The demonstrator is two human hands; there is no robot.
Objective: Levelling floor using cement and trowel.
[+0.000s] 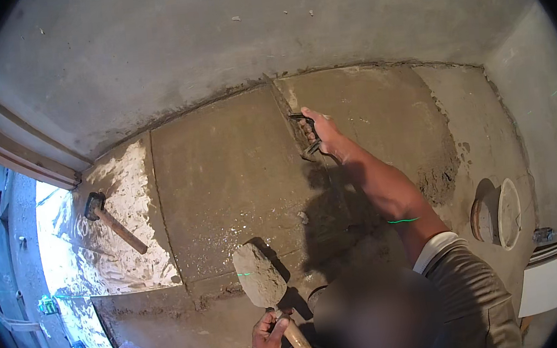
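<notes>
Plain grey walls [358, 25]; brown frame [25, 156] left; grey floor [480, 104], left side brightly lit.

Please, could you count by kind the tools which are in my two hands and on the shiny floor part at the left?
Trowel, in the left hand: 1
Dark-handled flat tool, in the right hand: 1
Mallet, on the shiny part: 1
Total: 3

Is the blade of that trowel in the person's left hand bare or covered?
Covered: the trowel has a dull, greyish crust across its blade. How thick it is, I cannot tell.
</notes>
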